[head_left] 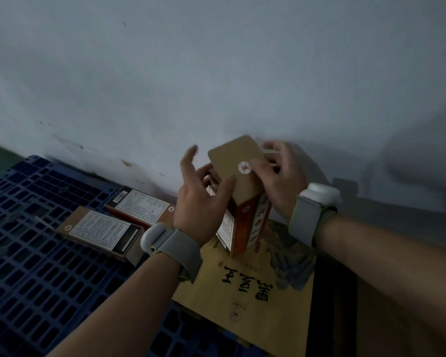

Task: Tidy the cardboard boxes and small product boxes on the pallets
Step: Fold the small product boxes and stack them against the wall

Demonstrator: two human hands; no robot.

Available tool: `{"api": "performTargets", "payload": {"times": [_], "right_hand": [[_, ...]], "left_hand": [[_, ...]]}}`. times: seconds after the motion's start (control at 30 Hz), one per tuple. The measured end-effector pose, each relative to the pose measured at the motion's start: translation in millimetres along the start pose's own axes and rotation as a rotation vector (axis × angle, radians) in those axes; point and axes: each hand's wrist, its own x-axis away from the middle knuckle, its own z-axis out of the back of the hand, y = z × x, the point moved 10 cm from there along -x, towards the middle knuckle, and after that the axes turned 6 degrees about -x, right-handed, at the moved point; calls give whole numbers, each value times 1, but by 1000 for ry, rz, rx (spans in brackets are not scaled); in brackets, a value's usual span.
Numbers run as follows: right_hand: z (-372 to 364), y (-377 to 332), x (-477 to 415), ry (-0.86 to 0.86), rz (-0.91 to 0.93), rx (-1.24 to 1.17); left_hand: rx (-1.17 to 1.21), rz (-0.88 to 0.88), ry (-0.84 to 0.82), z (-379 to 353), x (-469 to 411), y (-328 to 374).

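Observation:
A tall tan and red product box (245,202) stands upright on a large flat cardboard box (245,287) printed with black characters. My right hand (281,176) grips its top from the right, thumb on the tan lid by a round star sticker. My left hand (204,199) touches the box's left side, thumb on the lid's edge and fingers spread and raised. Two more small product boxes (101,231) (139,206) lie flat, label side up, on the blue plastic pallet (36,253) to the left.
A grey wall (216,73) rises directly behind the pallet and boxes. A dark gap (330,305) runs along the right edge of the large cardboard box. Both wrists wear grey bands with white modules.

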Motion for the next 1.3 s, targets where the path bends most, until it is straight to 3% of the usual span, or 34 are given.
{"api": "performTargets", "payload": {"times": [0.07, 0.13, 0.23, 0.33, 0.4, 0.53, 0.77, 0.83, 0.97, 1.03, 1.1, 1.2, 1.3], "right_hand": [[-9, 10, -2, -68, -60, -51], [-16, 4, -3, -93, 6, 20], [-17, -15, 7, -151, 238, 313], [-9, -15, 29, -314, 362, 507], [-2, -18, 41, -384, 413, 597], [10, -44, 46, -317, 569, 764], [45, -59, 53, -150, 658, 710], [63, -55, 53, -72, 595, 609], [92, -1, 62, -67, 241, 396], [103, 38, 73, -67, 33, 467], [105, 69, 88, -104, -53, 585], [87, 112, 115, -268, -145, 640], [84, 142, 125, -304, -289, 656]], "left_hand": [[174, 41, -30, -5, -2, -7], [236, 59, -19, -7, -6, -10], [-34, -47, -11, -5, 0, -4], [-171, -79, -298, -31, 22, -22], [-278, -78, -381, -38, 28, -33], [-181, -45, -385, -47, 21, -38], [-106, -86, -357, -77, 17, -21], [-91, -98, -343, -87, 16, -14], [-87, -96, -433, -111, 19, -14], [-130, -73, -551, -127, 31, -27], [-183, -32, -633, -140, 45, -49], [-227, -6, -642, -149, 61, -70], [-156, 3, -639, -157, 64, -70]]}}
